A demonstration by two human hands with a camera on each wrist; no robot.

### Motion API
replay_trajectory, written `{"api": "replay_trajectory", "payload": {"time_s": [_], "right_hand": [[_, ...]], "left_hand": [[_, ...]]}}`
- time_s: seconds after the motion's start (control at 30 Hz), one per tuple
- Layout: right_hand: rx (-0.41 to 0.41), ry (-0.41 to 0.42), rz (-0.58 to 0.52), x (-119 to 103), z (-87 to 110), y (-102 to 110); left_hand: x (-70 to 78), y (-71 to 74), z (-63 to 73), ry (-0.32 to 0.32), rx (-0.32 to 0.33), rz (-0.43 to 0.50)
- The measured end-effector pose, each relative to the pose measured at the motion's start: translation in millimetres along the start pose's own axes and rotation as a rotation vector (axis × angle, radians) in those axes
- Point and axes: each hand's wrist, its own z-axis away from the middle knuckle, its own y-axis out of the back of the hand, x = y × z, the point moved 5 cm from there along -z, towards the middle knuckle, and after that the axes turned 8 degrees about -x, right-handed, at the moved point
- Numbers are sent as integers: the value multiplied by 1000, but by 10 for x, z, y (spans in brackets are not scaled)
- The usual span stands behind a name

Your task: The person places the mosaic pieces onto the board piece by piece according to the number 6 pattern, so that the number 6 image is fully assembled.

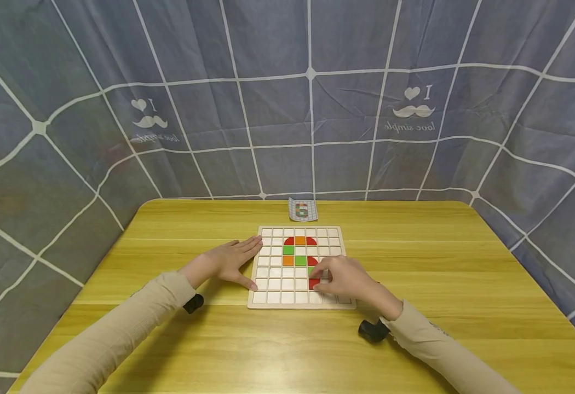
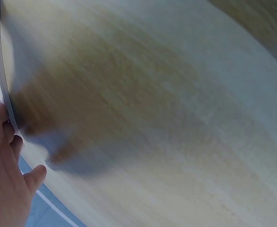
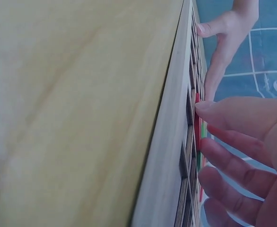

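A pale wooden grid board [image 1: 274, 297] lies on the table with red, orange and green tiles in some of its squares. My right hand [image 1: 349, 278] is over the board's right half, its thumb and fingers pinching a red tile [image 1: 314, 284] at a square in the lower middle. From the right wrist, the red tile [image 3: 197, 124] shows edge-on between thumb and fingers. Just above it a green tile [image 1: 310, 270] is partly covered by the fingers. My left hand [image 1: 230, 261] rests with spread, straight fingers along the board's left edge.
Behind the board lies a small printed card [image 1: 303, 210] showing a coloured grid pattern. The wooden table [image 1: 415, 235] reaches back to a grey-blue curtain [image 1: 277, 115] with white lines. Dark wrist-worn devices [image 1: 372, 331] sit under both forearms.
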Motion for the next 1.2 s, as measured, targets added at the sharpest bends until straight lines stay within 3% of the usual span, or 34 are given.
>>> {"api": "replay_trajectory", "payload": {"time_s": [0.4,1.2], "right_hand": [[17,16,-61,37,63,27],[158,-96,-123,509,481,367]], "left_hand": [[3,-23,-3,-9,14,1],[-29,-51,26,-3,19,26]]}}
